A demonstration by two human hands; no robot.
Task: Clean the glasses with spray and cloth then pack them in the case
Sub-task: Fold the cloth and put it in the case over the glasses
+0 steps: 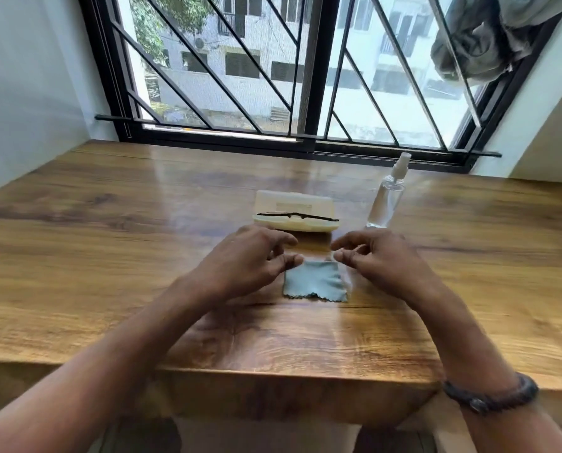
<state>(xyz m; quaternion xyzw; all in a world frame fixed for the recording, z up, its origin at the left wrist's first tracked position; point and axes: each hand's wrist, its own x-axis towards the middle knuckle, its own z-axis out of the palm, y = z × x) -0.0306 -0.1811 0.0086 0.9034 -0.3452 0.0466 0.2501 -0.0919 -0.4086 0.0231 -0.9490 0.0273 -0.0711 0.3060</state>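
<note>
Dark-framed glasses (297,216) lie folded in the open cream case (294,201) at the middle of the wooden table (109,256). A clear spray bottle (387,197) with a white nozzle stands just right of the case. A small grey-blue cloth (315,282) lies flat in front of the case. My left hand (250,256) hovers at the cloth's left top corner and my right hand (381,256) at its right top corner. Both have loosely bent fingers and hold nothing.
A window with black diagonal bars (289,76) runs along the table's far edge. White walls close in on both sides. A grey bundle of fabric (475,50) hangs at the upper right. A dark bracelet (492,397) is on my right wrist.
</note>
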